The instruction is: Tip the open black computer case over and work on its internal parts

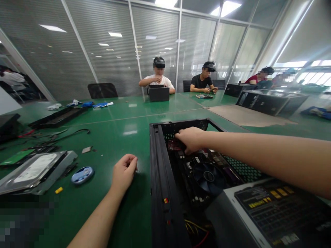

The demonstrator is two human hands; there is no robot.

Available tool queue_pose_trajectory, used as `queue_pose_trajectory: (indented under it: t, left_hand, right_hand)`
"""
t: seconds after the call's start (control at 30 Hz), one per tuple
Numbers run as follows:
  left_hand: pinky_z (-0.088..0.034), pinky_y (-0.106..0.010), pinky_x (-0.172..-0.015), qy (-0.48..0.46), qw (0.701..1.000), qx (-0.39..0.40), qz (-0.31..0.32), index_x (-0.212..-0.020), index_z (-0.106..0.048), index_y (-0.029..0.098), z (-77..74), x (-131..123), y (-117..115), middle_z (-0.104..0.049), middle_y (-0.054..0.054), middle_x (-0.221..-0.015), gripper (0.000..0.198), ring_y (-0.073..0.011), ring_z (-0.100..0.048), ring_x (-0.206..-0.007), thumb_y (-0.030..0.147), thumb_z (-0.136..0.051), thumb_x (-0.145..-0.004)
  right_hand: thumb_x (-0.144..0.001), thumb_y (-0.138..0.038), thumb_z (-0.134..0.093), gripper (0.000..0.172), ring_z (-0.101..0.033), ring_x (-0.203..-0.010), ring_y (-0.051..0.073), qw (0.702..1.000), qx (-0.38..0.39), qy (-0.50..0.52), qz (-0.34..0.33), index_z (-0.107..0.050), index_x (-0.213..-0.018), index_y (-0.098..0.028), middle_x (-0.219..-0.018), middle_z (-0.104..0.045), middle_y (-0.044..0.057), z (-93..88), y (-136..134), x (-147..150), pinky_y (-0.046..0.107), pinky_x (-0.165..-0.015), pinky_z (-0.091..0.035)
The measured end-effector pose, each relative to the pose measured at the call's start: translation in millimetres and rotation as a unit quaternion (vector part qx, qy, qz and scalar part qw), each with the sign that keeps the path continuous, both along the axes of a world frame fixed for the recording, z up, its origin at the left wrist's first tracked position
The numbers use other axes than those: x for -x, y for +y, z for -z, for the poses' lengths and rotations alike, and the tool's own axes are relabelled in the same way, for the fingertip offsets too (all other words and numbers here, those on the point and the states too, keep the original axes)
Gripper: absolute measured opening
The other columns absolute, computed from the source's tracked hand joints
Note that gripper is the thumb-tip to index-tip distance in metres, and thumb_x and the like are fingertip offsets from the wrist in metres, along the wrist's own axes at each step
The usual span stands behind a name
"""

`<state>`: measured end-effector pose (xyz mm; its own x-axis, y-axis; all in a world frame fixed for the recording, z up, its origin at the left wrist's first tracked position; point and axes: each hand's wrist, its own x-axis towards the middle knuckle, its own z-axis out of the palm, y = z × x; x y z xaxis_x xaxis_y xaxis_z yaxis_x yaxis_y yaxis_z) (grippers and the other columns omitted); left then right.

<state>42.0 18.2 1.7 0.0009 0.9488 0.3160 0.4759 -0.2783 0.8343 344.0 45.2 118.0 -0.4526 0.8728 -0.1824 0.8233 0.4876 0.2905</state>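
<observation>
An open black computer case (161,172) lies on the green table. Inside it are a round dark fan (209,176), a red circuit board (174,145) and some coloured wires. A power supply (269,210) with a printed label sits at the near right of the case. My right hand (191,139) reaches into the far end of the case, close to the red board; its fingertips are partly hidden. Left of the case, my left hand (126,170) rests on the table with its fingers curled together, and whatever they may hold is too small to make out.
A hard drive (38,168), a blue round dish (82,175), a yellow piece (59,190) and cables lie left. Across the table, people work at a dark box (159,93) and other parts. Brown cardboard (240,115) lies at the back right.
</observation>
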Motion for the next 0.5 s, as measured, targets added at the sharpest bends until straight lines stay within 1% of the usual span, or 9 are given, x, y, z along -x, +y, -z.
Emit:
queue_pose_trajectory:
  t: [0.07,0.1,0.17,0.23,0.27,0.3,0.4,0.5]
  left_hand:
    - [-0.039,-0.024,-0.056,0.002,1.000,0.003,0.003,-0.074,-0.058,0.020,0.1,0,0,-0.056,0.005,-0.056,0.021,-0.0133,-0.053,-0.054,0.037,-0.057,-0.085]
    - [-0.039,-0.024,-0.056,0.004,1.000,0.004,0.005,-0.074,-0.058,0.020,0.2,0,0,-0.056,0.004,-0.056,0.021,-0.0132,-0.053,-0.055,0.037,-0.057,-0.085]
    - [-0.039,-0.024,-0.057,0.008,1.000,0.005,0.006,-0.074,-0.058,0.020,0.4,0,1,-0.056,0.004,-0.057,0.021,-0.0131,-0.053,-0.055,0.037,-0.056,-0.085]
    - [-0.039,-0.024,-0.056,0.011,1.000,0.006,0.007,-0.074,-0.058,0.020,0.4,0,1,-0.056,0.005,-0.056,0.021,-0.0129,-0.053,-0.055,0.037,-0.056,-0.086]
    - [-0.039,-0.024,-0.056,0.012,1.000,0.007,0.007,-0.074,-0.058,0.020,0.4,0,1,-0.055,0.005,-0.056,0.021,-0.0129,-0.052,-0.054,0.037,-0.056,-0.086]
    - [-0.039,-0.024,-0.056,0.012,1.000,0.008,0.007,-0.074,-0.058,0.020,0.3,0,1,-0.055,0.005,-0.056,0.021,-0.0128,-0.052,-0.054,0.036,-0.056,-0.086]
    - [-0.039,-0.024,-0.056,0.007,1.000,0.008,0.009,-0.074,-0.058,0.020,0.4,0,1,-0.055,0.005,-0.056,0.020,-0.0129,-0.052,-0.054,0.036,-0.057,-0.085]
    - [-0.039,-0.024,-0.056,0.004,1.000,0.006,0.013,-0.074,-0.058,0.020,0.6,0,1,-0.055,0.005,-0.056,0.019,-0.0129,-0.052,-0.054,0.036,-0.056,-0.086]
  right_hand:
    - [-0.069,-0.047,-0.072,0.060,-0.066,-0.095,0.033,0.999,-0.027,0.024,-0.014,-0.063,-0.118,-0.013,-0.114,-0.065,0.017,-4.3,3,-4,0.037,-0.072,-0.050]
    - [-0.074,-0.043,-0.067,0.052,-0.066,-0.096,0.032,0.999,-0.025,0.033,-0.025,-0.064,-0.117,-0.013,-0.113,-0.065,0.017,-5.2,5,-6,0.037,-0.074,-0.050]
    - [-0.080,-0.029,-0.060,0.041,-0.066,-0.098,0.029,0.997,0.017,0.038,-0.059,-0.065,-0.118,-0.014,-0.113,-0.067,0.016,-4.5,6,-9,0.035,-0.078,-0.049]
    - [-0.080,-0.014,-0.055,0.046,-0.067,-0.099,0.025,0.993,0.075,0.031,-0.085,-0.063,-0.125,-0.017,-0.114,-0.068,0.013,-1.6,7,-10,0.032,-0.079,-0.049]
    - [-0.080,-0.011,-0.054,0.048,-0.068,-0.098,0.024,0.992,0.088,0.026,-0.084,-0.062,-0.126,-0.018,-0.114,-0.069,0.012,-0.4,6,-10,0.032,-0.077,-0.049]
    - [-0.081,-0.010,-0.053,0.046,-0.068,-0.096,0.024,0.993,0.084,0.022,-0.076,-0.062,-0.126,-0.018,-0.111,-0.070,0.012,0.1,6,-9,0.032,-0.075,-0.049]
    - [-0.084,-0.013,-0.055,0.032,-0.070,-0.088,0.028,0.999,0.023,-0.001,-0.042,-0.068,-0.113,-0.013,-0.100,-0.072,0.016,-4.6,5,-4,0.034,-0.068,-0.050]
    - [-0.084,-0.011,-0.058,0.025,-0.070,-0.091,0.030,1.000,-0.017,-0.011,-0.012,-0.071,-0.105,-0.011,-0.100,-0.072,0.019,-13.8,5,-1,0.036,-0.074,-0.052]
